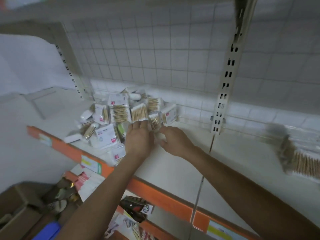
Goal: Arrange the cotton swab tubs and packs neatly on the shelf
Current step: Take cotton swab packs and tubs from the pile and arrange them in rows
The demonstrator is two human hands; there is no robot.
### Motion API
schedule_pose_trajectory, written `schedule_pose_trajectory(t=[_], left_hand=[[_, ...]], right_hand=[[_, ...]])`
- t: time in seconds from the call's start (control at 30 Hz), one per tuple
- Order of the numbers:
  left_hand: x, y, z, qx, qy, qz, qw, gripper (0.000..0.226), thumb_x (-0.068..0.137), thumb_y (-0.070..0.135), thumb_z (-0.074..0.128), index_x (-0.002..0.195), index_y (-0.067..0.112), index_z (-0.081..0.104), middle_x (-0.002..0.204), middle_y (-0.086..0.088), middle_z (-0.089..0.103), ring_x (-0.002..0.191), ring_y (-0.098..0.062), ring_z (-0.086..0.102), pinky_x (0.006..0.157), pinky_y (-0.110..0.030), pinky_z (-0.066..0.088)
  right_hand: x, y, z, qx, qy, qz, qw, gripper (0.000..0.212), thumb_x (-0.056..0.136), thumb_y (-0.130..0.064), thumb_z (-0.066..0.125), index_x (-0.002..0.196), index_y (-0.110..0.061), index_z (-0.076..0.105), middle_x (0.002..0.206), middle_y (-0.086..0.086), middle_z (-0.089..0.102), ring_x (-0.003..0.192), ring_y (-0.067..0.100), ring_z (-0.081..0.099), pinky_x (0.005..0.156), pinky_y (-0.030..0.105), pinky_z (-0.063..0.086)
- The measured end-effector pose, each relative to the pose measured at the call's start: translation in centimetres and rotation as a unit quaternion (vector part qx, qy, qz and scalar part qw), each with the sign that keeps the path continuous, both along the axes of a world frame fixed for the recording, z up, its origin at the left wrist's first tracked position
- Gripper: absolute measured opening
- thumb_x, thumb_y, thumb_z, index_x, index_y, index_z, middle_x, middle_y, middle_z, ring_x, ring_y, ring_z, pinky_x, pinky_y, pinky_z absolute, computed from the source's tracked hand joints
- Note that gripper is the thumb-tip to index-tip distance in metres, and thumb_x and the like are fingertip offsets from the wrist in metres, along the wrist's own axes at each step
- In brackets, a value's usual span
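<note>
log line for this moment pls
left hand: fingers straight, at upright swab pack | right hand: near smaller pack, grip unclear | pile: jumbled on shelf

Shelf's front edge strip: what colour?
The front edge strip is orange; head view shows it best.

We note a white shelf [173, 161] with an orange front strip [155, 193], tan-and-white swab packs [119, 111] marked red, and a white grid-patterned back panel [147, 54].

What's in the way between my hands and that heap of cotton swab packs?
Nothing visible. The left hand and right hand are at the front edge of the heap of packs; the shelf beside it lies bare.
</note>
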State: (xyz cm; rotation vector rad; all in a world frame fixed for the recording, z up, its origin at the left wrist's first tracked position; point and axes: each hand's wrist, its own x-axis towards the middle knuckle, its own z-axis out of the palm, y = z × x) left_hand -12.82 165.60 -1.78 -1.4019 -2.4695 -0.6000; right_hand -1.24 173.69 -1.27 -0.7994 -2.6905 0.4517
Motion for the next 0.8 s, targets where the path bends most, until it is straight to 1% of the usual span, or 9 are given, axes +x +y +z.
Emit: schedule_pose_trajectory(t=[0.1, 0.2, 0.3, 0.4, 0.47, 0.57, 0.63, 0.73, 0.8], left_hand=[[-2.3, 0.6, 0.8, -0.002, -0.041, 0.015, 0.999, 0.041, 0.091, 0.019, 0.052, 0.129, 0.005, 0.048, 0.121, -0.019, 0.055, 0.112, -0.036, 0.049, 0.093, -0.037, 0.036], [-3.8, 1.9, 1.5, 0.008, -0.068, 0.010, 0.998, 0.037, 0.092, 0.021, 0.051, 0.124, 0.004, 0.048, 0.112, -0.020, 0.059, 0.102, -0.037, 0.055, 0.084, -0.040, 0.043], [-4.3, 3.0, 1.9, 0.000, -0.057, 0.016, 0.998, 0.036, 0.095, 0.030, 0.049, 0.119, 0.004, 0.046, 0.107, -0.019, 0.060, 0.095, -0.036, 0.058, 0.074, -0.039, 0.045], [-4.2, 4.0, 2.2, -0.037, -0.038, 0.052, 0.997, 0.044, 0.093, 0.042, 0.051, 0.117, 0.006, 0.043, 0.108, -0.016, 0.059, 0.098, -0.035, 0.059, 0.070, -0.037, 0.044], [-4.1, 4.4, 2.0, -0.046, -0.025, 0.069, 0.996, 0.046, 0.091, 0.044, 0.053, 0.116, 0.008, 0.043, 0.108, -0.014, 0.060, 0.097, -0.034, 0.060, 0.066, -0.036, 0.042], [-3.6, 4.4, 1.8, -0.035, -0.014, 0.071, 0.997, 0.032, 0.094, 0.032, 0.050, 0.115, 0.009, 0.044, 0.108, -0.013, 0.062, 0.095, -0.032, 0.062, 0.068, -0.035, 0.041], [-3.0, 4.2, 1.7, -0.033, -0.008, 0.078, 0.996, 0.026, 0.093, 0.018, 0.047, 0.118, 0.011, 0.044, 0.108, -0.010, 0.064, 0.095, -0.030, 0.063, 0.072, -0.035, 0.039], [-1.8, 3.7, 1.5, -0.017, -0.001, 0.072, 0.997, 0.037, 0.088, 0.011, 0.050, 0.123, 0.018, 0.043, 0.106, -0.005, 0.066, 0.094, -0.027, 0.064, 0.069, -0.032, 0.031], [-1.2, 3.3, 1.3, 0.012, -0.003, 0.029, 0.999, 0.041, 0.086, 0.012, 0.051, 0.126, 0.020, 0.043, 0.106, -0.005, 0.066, 0.094, -0.028, 0.065, 0.070, -0.032, 0.039]], right_hand=[[-2.9, -0.8, -0.2, -0.059, 0.036, -0.042, 0.997, 0.035, 0.089, -0.028, 0.055, 0.118, -0.008, 0.052, 0.113, 0.014, 0.063, 0.105, 0.034, 0.057, 0.078, 0.033, 0.044], [-4.9, -0.9, -0.7, -0.131, 0.049, -0.083, 0.987, 0.042, 0.085, -0.032, 0.060, 0.118, -0.010, 0.049, 0.112, 0.012, 0.062, 0.104, 0.034, 0.058, 0.077, 0.035, 0.046], [-6.1, -0.9, -1.1, -0.173, 0.063, -0.110, 0.977, 0.048, 0.080, -0.035, 0.065, 0.118, -0.011, 0.048, 0.115, 0.012, 0.061, 0.105, 0.034, 0.057, 0.078, 0.036, 0.047], [-6.5, -0.7, -1.2, -0.208, 0.093, -0.112, 0.967, 0.049, 0.078, -0.031, 0.069, 0.120, -0.013, 0.049, 0.116, 0.008, 0.062, 0.106, 0.030, 0.057, 0.075, 0.030, 0.042], [-6.4, -0.5, -1.2, -0.225, 0.112, -0.112, 0.961, 0.047, 0.076, -0.030, 0.071, 0.118, -0.016, 0.053, 0.113, 0.005, 0.064, 0.104, 0.027, 0.059, 0.075, 0.029, 0.043], [-5.5, -0.3, -1.1, -0.239, 0.129, -0.121, 0.955, 0.037, 0.077, -0.027, 0.070, 0.110, -0.017, 0.059, 0.105, 0.001, 0.066, 0.100, 0.023, 0.062, 0.075, 0.028, 0.046], [-4.5, 0.0, -0.9, -0.243, 0.137, -0.141, 0.950, 0.037, 0.078, -0.025, 0.071, 0.110, -0.013, 0.058, 0.104, 0.001, 0.063, 0.100, 0.022, 0.060, 0.076, 0.029, 0.045], [-2.6, 0.8, -0.5, -0.241, 0.149, -0.184, 0.941, 0.039, 0.081, -0.021, 0.069, 0.114, -0.009, 0.051, 0.110, 0.006, 0.059, 0.101, 0.024, 0.056, 0.076, 0.027, 0.041], [-1.2, 1.1, -0.2, -0.250, 0.169, -0.211, 0.930, 0.037, 0.082, -0.019, 0.067, 0.112, -0.010, 0.049, 0.108, 0.007, 0.057, 0.096, 0.023, 0.056, 0.074, 0.027, 0.042]])
